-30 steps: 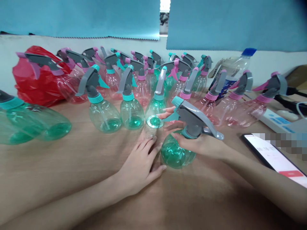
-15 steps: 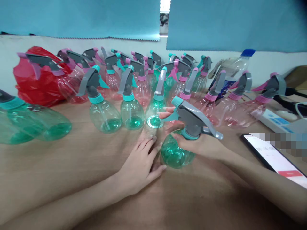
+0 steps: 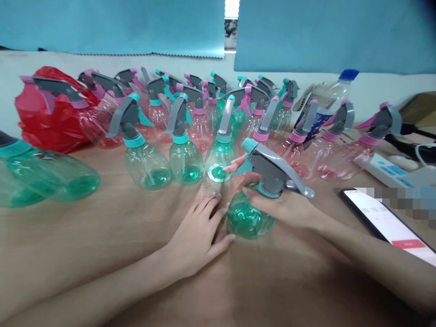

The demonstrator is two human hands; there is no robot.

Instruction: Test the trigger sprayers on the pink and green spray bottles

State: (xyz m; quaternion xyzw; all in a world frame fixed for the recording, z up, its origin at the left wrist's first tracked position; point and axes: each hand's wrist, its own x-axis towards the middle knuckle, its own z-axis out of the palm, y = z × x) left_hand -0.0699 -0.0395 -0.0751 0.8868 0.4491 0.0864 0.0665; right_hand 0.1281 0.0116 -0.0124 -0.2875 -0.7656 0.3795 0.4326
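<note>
My right hand (image 3: 282,209) is wrapped round the neck of a green spray bottle (image 3: 250,218) with a grey and turquoise head. Two of its fingers reach forward across the turquoise trigger; whether they press it I cannot tell. Green-looking bottle walls hide any clear liquid level. Flat on the wooden table, my left hand (image 3: 200,231) has its fingers apart, just left of the bottle's base, and holds nothing. Beyond the fingertips stand a green spray bottle (image 3: 220,156), another green bottle (image 3: 186,161) and a third (image 3: 147,163).
Several pink and green spray bottles crowd the back, with a red plastic bag (image 3: 47,122) at left. On the right lie a phone (image 3: 384,222) and a white power strip (image 3: 388,170). A blue-capped bottle (image 3: 337,93) leans behind. Blue curtains (image 3: 112,27) hang at the wall.
My right fingers have come down over the trigger from slightly higher. The left hand stays in place, and the whole view has shifted a little.
</note>
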